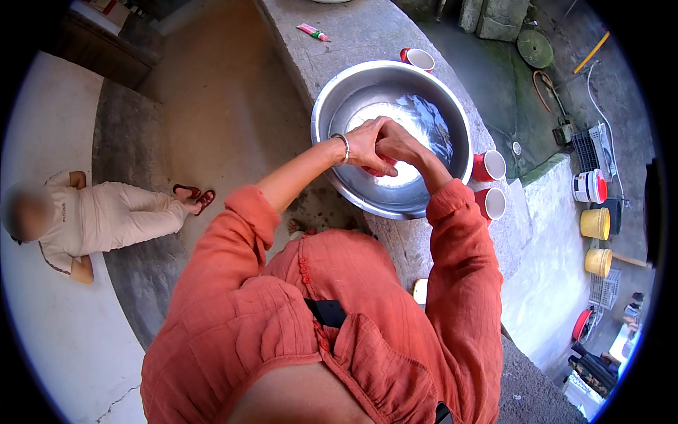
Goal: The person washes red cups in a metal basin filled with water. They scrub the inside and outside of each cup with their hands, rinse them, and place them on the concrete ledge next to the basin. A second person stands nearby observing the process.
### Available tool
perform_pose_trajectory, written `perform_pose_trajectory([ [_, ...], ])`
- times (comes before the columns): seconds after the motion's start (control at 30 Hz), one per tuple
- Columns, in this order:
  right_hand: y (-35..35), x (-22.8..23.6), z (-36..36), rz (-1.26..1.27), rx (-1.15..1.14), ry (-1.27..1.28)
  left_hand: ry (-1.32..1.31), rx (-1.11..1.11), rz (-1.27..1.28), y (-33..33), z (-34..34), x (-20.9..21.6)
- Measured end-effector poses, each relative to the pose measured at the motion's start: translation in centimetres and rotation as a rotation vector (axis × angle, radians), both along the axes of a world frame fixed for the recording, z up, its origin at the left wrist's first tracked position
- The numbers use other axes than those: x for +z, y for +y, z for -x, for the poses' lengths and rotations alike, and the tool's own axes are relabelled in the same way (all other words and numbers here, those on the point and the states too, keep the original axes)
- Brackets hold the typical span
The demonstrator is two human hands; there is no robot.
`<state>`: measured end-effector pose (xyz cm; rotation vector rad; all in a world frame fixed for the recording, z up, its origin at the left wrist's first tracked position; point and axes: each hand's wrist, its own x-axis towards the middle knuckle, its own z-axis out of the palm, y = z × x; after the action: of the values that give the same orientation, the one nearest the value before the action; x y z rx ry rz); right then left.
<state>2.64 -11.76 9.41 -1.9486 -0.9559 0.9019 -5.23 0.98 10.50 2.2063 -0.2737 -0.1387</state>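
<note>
Stainless-steel basin (340, 106), on bench (367, 28). Within basin: red vessel (373, 171), likely a cup, mostly hidden; left hand (363, 146), fingers closed on it; right hand (400, 141) adjoining, grip cannot be told. Apparent step: washing; next move likely calls for turning it.

Over the round silver metal basin (346, 99), the bare left hand (363, 145) holds a mostly hidden red object (378, 171); the bare right hand (401, 141) curls against it. Two red, white-lined cups (493, 165) rest right of the basin.
</note>
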Motion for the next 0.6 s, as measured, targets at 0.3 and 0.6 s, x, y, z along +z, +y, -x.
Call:
perform_pose_trajectory([
  [0.3, -1.1, -4.3, -4.0, -0.302, -0.663, 0.087, 0.640, 0.354, 0.514, 0.4, -0.3, -3.8],
  [0.6, -3.7, -8.2, -5.5, -0.300, -0.867, 0.387, 0.763, 0.526, 0.917, 1.1, -1.6, -6.0],
])
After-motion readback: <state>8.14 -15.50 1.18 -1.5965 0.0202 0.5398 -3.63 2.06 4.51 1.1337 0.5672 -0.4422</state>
